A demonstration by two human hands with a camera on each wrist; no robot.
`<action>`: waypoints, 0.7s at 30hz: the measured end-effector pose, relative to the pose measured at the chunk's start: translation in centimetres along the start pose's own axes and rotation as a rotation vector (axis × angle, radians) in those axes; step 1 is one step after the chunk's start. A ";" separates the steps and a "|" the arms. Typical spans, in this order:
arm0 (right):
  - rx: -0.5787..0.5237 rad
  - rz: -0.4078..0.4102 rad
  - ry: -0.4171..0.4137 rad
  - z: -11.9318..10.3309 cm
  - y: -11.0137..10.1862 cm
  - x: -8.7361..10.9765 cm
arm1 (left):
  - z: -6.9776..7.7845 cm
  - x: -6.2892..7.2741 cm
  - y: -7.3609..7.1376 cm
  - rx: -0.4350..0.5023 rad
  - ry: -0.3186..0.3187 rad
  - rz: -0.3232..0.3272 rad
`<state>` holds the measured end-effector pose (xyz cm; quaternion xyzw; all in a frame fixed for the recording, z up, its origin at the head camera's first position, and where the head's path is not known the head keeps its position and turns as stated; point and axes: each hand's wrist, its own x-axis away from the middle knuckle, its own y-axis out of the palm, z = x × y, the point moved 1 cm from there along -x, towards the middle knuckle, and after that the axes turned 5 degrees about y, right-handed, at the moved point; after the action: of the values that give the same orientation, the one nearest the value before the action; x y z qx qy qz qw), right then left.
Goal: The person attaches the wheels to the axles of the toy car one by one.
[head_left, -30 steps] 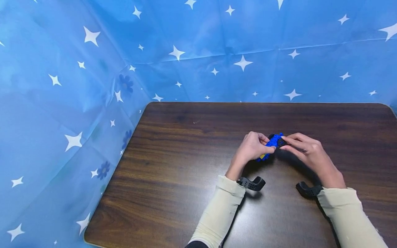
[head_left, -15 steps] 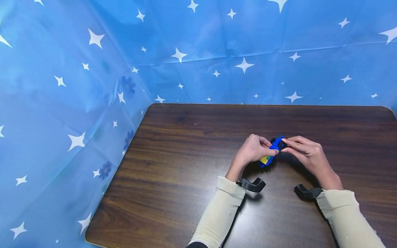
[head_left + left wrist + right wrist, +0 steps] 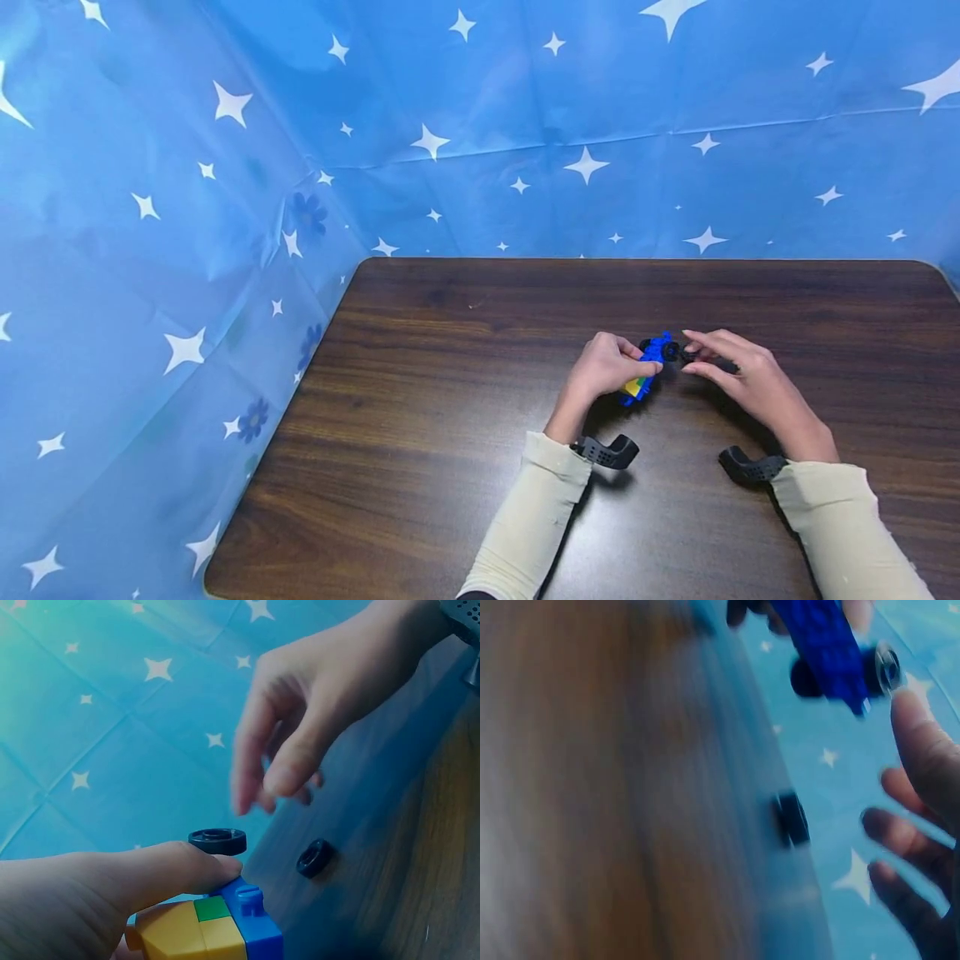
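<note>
My left hand [image 3: 609, 364] grips a toy car [image 3: 648, 371] built of blocks, blue with yellow and green pieces. In the left wrist view, the thumb presses along the car beside a black wheel [image 3: 217, 840]. More wheels sit on both sides of its blue end [image 3: 832, 660] in the right wrist view. My right hand [image 3: 738, 367] is just right of the car, thumb and fingers spread apart with nothing pinched. A loose black tyre [image 3: 315, 859], separate from the car, shows below the right hand's fingers; it also appears as a blurred black ring [image 3: 791, 819] in the right wrist view.
The dark wood-grain table [image 3: 420, 417] extends beneath both hands. A blue cloth with white stars [image 3: 510, 125] hangs behind it and along the left side. Black wrist mounts [image 3: 607, 452] stick out over the table from both wrists.
The right hand was pinching a wheel on the car; its fingers have parted and moved slightly right. A black tyre now shows apart from the car, which shifted a little left in the left hand.
</note>
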<state>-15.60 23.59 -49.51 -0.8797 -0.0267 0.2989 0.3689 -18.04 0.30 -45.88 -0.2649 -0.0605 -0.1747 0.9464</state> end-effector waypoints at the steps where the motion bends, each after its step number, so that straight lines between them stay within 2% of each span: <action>1: 0.018 -0.015 0.040 0.2 -0.2 0.1 | 0.0 0.0 -0.1 -0.001 -0.007 0.005; 5: 0.074 -0.065 0.202 1.0 -1.2 0.6 | 0.1 0.0 -0.4 0.004 -0.024 0.016; 11: 0.091 -0.186 0.321 2.2 -1.9 0.9 | 0.0 0.1 -0.5 0.007 -0.037 0.016; 16: 0.080 -0.264 0.350 2.7 -1.6 0.9 | -0.2 0.1 -0.6 0.002 -0.046 0.023; 21: 0.100 -0.276 0.303 2.9 -1.4 0.4 | -0.2 0.1 -0.7 -0.006 -0.047 0.020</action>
<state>-16.63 26.57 -50.36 -0.8831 -0.0765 0.1108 0.4494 -18.19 -0.36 -45.69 -0.2724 -0.0797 -0.1591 0.9456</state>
